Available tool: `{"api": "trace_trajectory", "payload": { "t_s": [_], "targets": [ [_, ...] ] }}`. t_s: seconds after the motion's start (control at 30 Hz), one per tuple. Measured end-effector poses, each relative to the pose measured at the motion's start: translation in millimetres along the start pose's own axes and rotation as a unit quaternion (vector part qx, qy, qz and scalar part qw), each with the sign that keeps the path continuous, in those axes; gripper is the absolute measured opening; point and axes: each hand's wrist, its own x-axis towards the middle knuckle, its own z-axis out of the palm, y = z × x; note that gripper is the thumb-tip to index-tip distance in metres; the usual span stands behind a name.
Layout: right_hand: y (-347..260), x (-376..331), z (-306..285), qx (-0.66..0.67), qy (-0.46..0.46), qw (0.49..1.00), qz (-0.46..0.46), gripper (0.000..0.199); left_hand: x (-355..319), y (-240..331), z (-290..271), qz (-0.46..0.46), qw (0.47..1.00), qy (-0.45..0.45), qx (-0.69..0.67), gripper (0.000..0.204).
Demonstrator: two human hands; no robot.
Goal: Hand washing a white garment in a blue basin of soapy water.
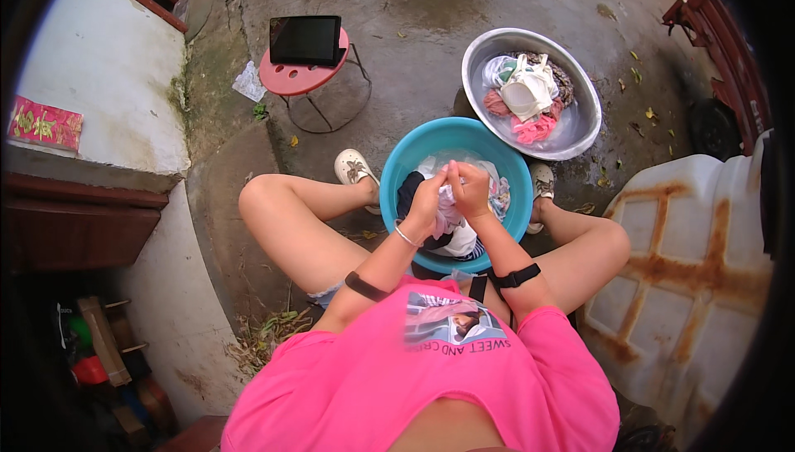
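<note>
Left hand [426,202] and right hand [471,189] met above the teal basin [520,187], both closed on a pale pinkish cloth [448,215] that hung between the wrists, inside the rim. Dark cloth [407,195] lay in the basin at left, striped cloth [475,251] nearest the body. Just beyond, to the right, a metal basin [585,124] held white and pink garments [527,92]. Farther off, at left, a black tablet [303,40] stood on a red stool [286,79].

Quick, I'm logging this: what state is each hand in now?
Left hand: closed, holding pale cloth.
Right hand: closed, apparently on the same pale cloth.
</note>
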Motion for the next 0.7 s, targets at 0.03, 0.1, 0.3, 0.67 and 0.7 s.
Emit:
{"api": "trace_trajectory", "payload": {
  "t_s": [0.03, 0.1, 0.3, 0.67, 0.7],
  "targets": [
    [10.5, 5.5, -5.1, -0.001, 0.0, 0.998, 0.065, 0.036, -2.8, 1.9, -0.1, -0.006, 0.999, -0.026, 0.029, 0.034],
    [13.0, 0.6, -9.0, 0.017, -0.02, 0.996, 0.091, 0.039, -1.3, 1.7, -2.0, -0.007, 0.997, -0.015, 0.071, 0.037],
    [4.7, 18.4, -32.7, 0.216, -0.077, 0.944, 0.237, 0.041, -4.0, 24.8, -7.3, 0.181, 0.797, -0.041, 0.575, 0.041],
    [-61.7, -5.9, -16.8, 0.057, -0.101, 0.993, -0.032, 0.03, 14.2, 21.3, -18.9, 0.071, 0.981, 0.033, -0.176, 0.016],
    [-82.8, -5.5, -12.6, 0.071, -0.179, 0.967, -0.168, 0.028, 20.6, 11.4, -26.3, 0.056, 0.977, 0.017, -0.204, 0.022]
  ]
}}
